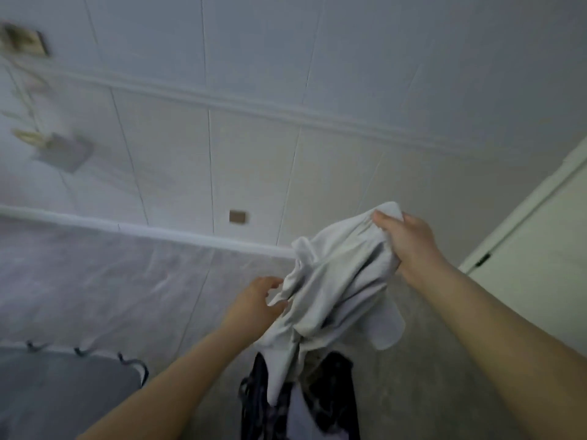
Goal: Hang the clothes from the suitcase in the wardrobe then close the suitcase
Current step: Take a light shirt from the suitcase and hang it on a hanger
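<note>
White garment (333, 281), dark patterned clothes (330, 392)

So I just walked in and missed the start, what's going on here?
A person is lifting a white garment. The right hand grips its bunched top and holds it up, while the left hand pinches a lower edge. Dark clothes lie below it. No hanger is in view, so nothing is hung yet.
</note>
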Motion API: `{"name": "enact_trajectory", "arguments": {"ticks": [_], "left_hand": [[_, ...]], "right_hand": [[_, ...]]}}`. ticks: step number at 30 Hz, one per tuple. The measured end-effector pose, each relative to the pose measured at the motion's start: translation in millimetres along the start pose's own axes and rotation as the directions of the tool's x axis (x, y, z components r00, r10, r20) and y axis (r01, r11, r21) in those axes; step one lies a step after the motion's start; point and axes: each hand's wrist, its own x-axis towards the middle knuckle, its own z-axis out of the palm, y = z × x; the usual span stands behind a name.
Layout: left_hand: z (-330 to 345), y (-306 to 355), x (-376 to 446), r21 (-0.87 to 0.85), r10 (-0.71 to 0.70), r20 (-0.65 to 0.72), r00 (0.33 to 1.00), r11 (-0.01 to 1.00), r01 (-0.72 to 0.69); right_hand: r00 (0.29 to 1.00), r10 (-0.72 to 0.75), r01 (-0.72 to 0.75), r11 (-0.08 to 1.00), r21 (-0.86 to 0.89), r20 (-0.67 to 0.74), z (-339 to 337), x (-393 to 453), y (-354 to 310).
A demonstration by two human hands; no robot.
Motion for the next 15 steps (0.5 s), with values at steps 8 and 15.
{"name": "enact_trajectory", "arguments": {"ticks": [8,15], "left_hand": [[-117,179,-21,-0.041,0.305,-0.129,0.944,0.949,-0.312],[-172,314,-91,-0.257,0.402,-0.312,0.861,0.836,-0.484]], "right_hand": [[0.938,-0.307,0.325,0.940,0.100,-0.162,-72,-83,-258],[0.824,-0.491,0.521,0.853,0.038,-0.282,-154,-207,-397]]}}
